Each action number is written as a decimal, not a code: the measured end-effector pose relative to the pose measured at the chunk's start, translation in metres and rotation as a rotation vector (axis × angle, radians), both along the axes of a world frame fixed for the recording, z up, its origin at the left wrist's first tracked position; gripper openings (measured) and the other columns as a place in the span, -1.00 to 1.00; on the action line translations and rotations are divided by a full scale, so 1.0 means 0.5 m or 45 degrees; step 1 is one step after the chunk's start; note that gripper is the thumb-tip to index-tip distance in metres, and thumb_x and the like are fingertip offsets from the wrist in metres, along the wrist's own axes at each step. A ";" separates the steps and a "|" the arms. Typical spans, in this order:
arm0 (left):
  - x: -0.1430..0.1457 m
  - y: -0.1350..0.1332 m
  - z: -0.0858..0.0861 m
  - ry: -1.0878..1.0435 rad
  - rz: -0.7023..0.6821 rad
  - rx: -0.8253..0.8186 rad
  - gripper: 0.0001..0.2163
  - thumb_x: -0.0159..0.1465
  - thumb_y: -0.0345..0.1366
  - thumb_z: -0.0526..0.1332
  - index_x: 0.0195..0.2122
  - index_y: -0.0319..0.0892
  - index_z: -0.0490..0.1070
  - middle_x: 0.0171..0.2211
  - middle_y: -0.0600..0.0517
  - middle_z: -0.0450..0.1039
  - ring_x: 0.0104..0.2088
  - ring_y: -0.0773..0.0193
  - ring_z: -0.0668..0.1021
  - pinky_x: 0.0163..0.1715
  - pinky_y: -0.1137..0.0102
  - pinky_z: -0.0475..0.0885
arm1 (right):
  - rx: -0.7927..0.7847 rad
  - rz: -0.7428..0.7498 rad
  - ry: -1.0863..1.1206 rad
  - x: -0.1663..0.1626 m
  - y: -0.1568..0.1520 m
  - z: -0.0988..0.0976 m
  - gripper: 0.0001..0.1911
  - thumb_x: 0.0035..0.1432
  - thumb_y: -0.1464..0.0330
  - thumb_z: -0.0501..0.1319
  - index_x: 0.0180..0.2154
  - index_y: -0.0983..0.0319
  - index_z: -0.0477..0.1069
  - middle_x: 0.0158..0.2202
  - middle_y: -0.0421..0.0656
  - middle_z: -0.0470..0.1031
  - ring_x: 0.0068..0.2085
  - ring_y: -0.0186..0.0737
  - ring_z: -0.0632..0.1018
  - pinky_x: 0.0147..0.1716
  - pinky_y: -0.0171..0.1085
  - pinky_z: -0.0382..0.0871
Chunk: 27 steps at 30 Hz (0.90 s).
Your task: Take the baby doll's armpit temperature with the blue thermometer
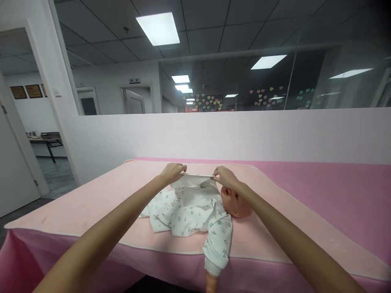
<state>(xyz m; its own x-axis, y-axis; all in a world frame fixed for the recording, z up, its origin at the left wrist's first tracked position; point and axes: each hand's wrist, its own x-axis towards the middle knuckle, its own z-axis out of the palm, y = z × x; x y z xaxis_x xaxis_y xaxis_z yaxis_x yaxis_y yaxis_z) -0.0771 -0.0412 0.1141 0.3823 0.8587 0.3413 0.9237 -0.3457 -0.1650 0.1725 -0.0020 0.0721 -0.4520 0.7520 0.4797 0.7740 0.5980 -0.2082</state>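
Observation:
A baby doll (pixel 235 203) lies on its back on a peach-coloured mat, its head to the right. It wears a white printed baby top (pixel 192 217) with small coloured figures, and one sleeved arm hangs over the mat's near edge. My left hand (pixel 174 172) pinches one end of the top's raised front edge, above the doll's lower body. At the other end of that edge, close to the doll's head, my right hand (pixel 225 177) is closed on the cloth. Between both hands the edge is stretched taut, showing the plain white inside. My right forearm partly covers the doll's head.
The peach mat (pixel 100 195) lies over a pink cover (pixel 345 195) on the table. Behind it stands a white half wall (pixel 232 136) with glass above. At the left is an open doorway with a table (pixel 45 140) beyond it.

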 end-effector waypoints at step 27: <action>0.095 0.151 -0.284 -0.591 0.234 -0.022 -0.64 0.22 -0.09 -0.04 -0.05 -0.11 0.30 0.07 -0.11 0.24 0.15 0.03 0.16 0.07 0.05 0.03 | -0.734 0.059 1.241 0.152 0.008 -0.142 -0.72 -0.08 0.18 0.18 -0.48 0.28 0.46 -0.43 -0.16 0.52 -0.33 -0.21 0.47 -0.32 -0.29 0.30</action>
<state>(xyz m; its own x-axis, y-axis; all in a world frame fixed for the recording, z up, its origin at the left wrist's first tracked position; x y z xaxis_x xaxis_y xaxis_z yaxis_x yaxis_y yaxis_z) -0.0298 0.0344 -0.0281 0.0349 0.9046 0.4248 0.9443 -0.1691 0.2825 0.2485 0.0019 0.0011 -0.1086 0.9672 0.2298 0.1107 0.2415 -0.9641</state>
